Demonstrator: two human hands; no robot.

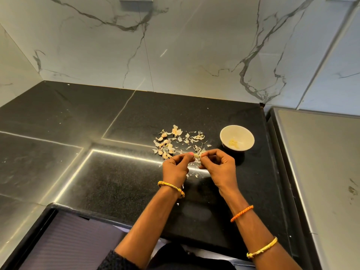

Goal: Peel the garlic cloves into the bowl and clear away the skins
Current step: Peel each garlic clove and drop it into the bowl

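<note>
Both hands, left hand [175, 165] and right hand [218, 164], pinch one small pale garlic clove [197, 156] between them, and a slip could drop it among papery skins [192, 139] beyond, missing the white round bowl [237, 137] past the right fingertips.

No readable text, no labels, no brands, no numbers anywhere in view

The left wrist wears a gold bangle [171, 189], and a pink-painted nail [191, 153] shows on that hand. The right forearm carries an orange braided band [241, 213] and, lower right of the frame, another gold bangle [262, 249]. A dark knitted sleeve [115, 260] shows at the bottom edge.
</note>
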